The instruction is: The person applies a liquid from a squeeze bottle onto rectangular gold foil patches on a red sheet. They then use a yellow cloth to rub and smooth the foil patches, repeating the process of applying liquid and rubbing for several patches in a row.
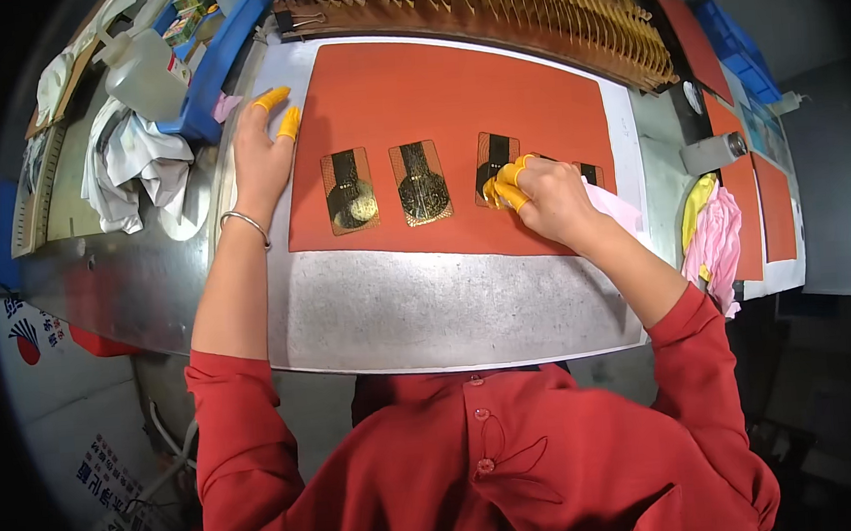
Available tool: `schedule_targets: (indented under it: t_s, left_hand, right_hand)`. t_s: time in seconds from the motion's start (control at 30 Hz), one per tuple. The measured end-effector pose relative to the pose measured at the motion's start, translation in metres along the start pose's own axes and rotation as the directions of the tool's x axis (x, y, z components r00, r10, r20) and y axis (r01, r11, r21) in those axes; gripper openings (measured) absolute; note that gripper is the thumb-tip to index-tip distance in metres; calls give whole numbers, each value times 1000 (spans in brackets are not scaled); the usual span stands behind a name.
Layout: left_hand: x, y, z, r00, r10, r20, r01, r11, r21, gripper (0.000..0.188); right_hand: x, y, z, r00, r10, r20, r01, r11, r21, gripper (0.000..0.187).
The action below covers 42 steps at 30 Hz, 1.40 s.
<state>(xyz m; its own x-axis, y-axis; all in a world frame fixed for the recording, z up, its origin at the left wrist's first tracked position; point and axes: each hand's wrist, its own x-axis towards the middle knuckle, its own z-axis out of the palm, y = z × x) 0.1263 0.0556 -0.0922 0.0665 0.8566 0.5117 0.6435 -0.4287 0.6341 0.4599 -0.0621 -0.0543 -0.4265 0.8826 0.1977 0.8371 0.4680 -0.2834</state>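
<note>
Several thin rectangular plates, black and gold with a round pattern, lie in a row on an orange-red sheet [414, 94]. The leftmost plate [349, 192] and the plate beside it [421, 184] are in full view. My right hand [544, 193], with yellow finger cots, is closed with its fingertips down on a third plate [493, 156], covering its lower part. Whatever is pinched there is hidden. Another plate [591, 172] peeks out behind that hand, and a pale pink cloth [614, 205] under its wrist. My left hand [265, 153], also in yellow cots, lies open at the sheet's left edge, holding nothing.
A long rack [487, 10] of upright gold pieces spans the back. To the left are a blue tray [219, 68], a squeeze bottle [141, 78] and white rags [133, 168]. A metal canister [714, 153] and a pink cloth [715, 235] sit at the right.
</note>
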Motion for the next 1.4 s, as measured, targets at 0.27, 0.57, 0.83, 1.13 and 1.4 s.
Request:
schedule_targets:
  t_s: [0.27, 0.57, 0.83, 1.13, 1.4]
  left_hand:
    - [-1, -1, -2, 1000, 11, -15, -10, 1000, 12, 27]
    - [1, -1, -1, 1000, -18, 2, 18, 1000, -10, 28]
    - [2, 2, 0, 1000, 12, -16, -12, 1000, 24, 26]
    - [1, -2, 0, 1000, -10, 3, 10, 1000, 23, 26]
    - [0, 3, -1, 1000, -13, 22, 12, 999, 33, 26]
  right_hand:
    - [-6, -1, 6, 999, -50, 6, 50, 999, -6, 8]
    - [12, 17, -2, 996, 92, -15, -93, 994, -65, 14]
    - [26, 19, -7, 980, 198, 25, -197, 980, -41, 14]
    - [28, 20, -3, 994, 111, -1, -111, 994, -9, 12]
    - [18, 13, 3, 993, 78, -84, -85, 993, -86, 9]
